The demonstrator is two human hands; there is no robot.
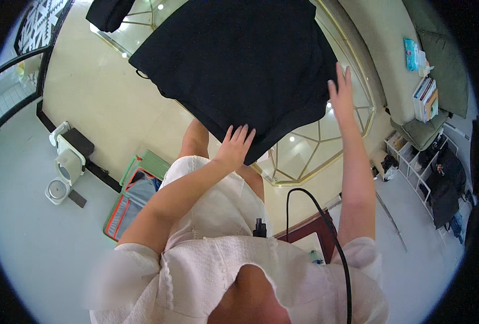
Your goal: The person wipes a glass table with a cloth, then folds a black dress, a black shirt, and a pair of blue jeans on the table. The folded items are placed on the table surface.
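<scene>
A large black cloth garment [243, 65] lies spread over a glass-topped table with gold-coloured edging [300, 178]. Its lower corner hangs over the near table edge by my knees. My left hand [237, 148] rests on the garment near that corner, palm down, fingers a little spread. At the garment's right edge is my right hand [342, 95], fingers apart and pointing away from me, its fingertips beside or just touching the cloth. A thin black loop [142, 74] sticks out at the garment's left edge. A second folded black cloth [109, 14] lies on the table's far left corner.
On the right stands a sofa [369, 36] with wipes [411, 54] and upright books [425, 99]. A white wire rack [411, 170] holds dark clothing. An open green suitcase [132, 194] and a white fan-like device [57, 189] are at left. A black cable [320, 206] loops before me.
</scene>
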